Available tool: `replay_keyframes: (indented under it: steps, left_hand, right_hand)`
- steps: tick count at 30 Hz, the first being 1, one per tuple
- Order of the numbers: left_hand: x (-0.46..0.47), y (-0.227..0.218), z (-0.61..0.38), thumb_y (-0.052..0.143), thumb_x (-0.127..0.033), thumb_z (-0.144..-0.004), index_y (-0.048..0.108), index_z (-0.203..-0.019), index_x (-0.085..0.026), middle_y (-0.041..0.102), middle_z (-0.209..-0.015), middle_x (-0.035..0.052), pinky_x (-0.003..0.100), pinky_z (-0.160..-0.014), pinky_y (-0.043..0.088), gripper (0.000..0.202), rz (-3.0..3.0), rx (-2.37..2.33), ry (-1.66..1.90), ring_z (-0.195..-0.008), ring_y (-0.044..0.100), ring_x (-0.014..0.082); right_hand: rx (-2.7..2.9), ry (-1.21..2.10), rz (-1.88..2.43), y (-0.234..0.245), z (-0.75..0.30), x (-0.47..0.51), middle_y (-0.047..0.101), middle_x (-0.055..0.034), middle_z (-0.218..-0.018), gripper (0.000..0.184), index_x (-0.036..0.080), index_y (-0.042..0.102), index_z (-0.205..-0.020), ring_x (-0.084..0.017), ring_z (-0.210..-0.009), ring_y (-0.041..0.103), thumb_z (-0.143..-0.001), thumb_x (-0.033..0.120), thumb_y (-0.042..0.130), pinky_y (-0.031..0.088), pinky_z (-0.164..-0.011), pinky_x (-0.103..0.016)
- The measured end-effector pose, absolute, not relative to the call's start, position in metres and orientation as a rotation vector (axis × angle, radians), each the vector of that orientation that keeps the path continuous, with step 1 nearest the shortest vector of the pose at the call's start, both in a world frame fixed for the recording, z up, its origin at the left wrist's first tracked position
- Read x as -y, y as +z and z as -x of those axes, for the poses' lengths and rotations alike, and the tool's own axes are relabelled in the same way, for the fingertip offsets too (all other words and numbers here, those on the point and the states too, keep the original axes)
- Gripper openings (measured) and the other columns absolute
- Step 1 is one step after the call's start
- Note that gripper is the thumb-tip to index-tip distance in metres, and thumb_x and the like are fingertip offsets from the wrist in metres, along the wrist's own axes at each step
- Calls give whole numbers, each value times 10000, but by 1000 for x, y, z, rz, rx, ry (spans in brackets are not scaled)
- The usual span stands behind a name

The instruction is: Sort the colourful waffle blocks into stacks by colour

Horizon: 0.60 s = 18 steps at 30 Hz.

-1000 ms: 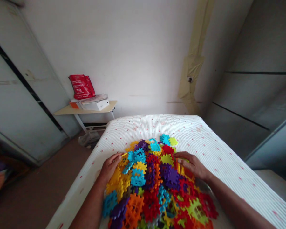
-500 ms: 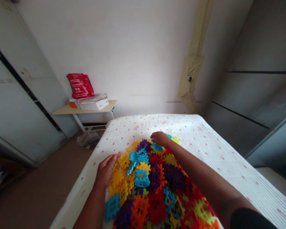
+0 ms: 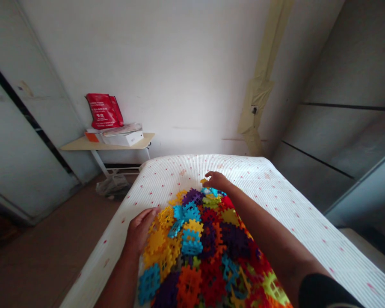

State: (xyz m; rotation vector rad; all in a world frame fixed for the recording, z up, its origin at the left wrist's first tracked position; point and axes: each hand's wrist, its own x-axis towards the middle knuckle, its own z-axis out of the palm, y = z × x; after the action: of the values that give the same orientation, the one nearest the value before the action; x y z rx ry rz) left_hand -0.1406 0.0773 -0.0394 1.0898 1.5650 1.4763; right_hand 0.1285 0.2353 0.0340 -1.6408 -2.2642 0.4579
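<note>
Waffle blocks [image 3: 205,252] lie heaped mid-mattress on striped bed [image 3: 276,188]

Left hand [image 3: 139,231], fingers spread apart, rests on yellow blocks [image 3: 157,241]; right hand [image 3: 217,181], fingers curled together, touches pile's far edge, any grip hidden.

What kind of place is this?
Probably a bedroom: there's a bed with a white dotted cover, a small side table holding a red bag, and tall grey wardrobe doors.
</note>
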Motion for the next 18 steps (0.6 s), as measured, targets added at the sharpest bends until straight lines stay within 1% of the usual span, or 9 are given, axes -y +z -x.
replay_keyframes:
  steps: [4,9,13,16,18]
  left_hand:
    - [-79,-45,144,646,-494,-674,691,-899,-164,720,-965,78,373,-927,454,403,-1082,-1578,1471,-982,629,249]
    - [-81,-49,147,652,-495,-649,688,-893,-191,721,-968,53,364,-935,457,391,-1015,-1606,1442,-1004,622,253]
    - [-81,-43,142,661,-510,-605,696,-851,-218,729,-935,31,377,-938,463,383,-995,-1679,1420,-1015,620,275]
    - [-79,-33,135,658,-541,-566,704,-776,-259,740,-876,-1,391,-930,476,354,-980,-1766,1408,-990,632,286]
    - [-77,-28,132,639,-569,-570,703,-741,-306,742,-852,-41,394,-946,467,320,-980,-1824,1378,-982,636,276]
  right_hand:
    - [2096,322,1803,50,-176,-244,681,-50,-946,471,189,591,-1137,-180,-838,627,-710,380,643,458,-731,-257]
    - [1845,112,2013,52,-257,-244,639,-101,-1060,506,180,527,-1216,-230,-933,603,-754,383,567,445,-754,-301]
    - [1660,-76,2221,33,-314,-245,587,-119,-1137,486,197,530,-1210,-243,-955,589,-779,421,531,440,-742,-315]
    - [1619,-98,2306,11,-341,-246,566,-133,-1162,461,186,534,-1203,-260,-1017,549,-797,405,515,429,-771,-347]
    - [1619,-70,2330,-5,-352,-245,577,-135,-1140,434,175,572,-1150,-281,-1044,521,-785,406,537,419,-789,-379]
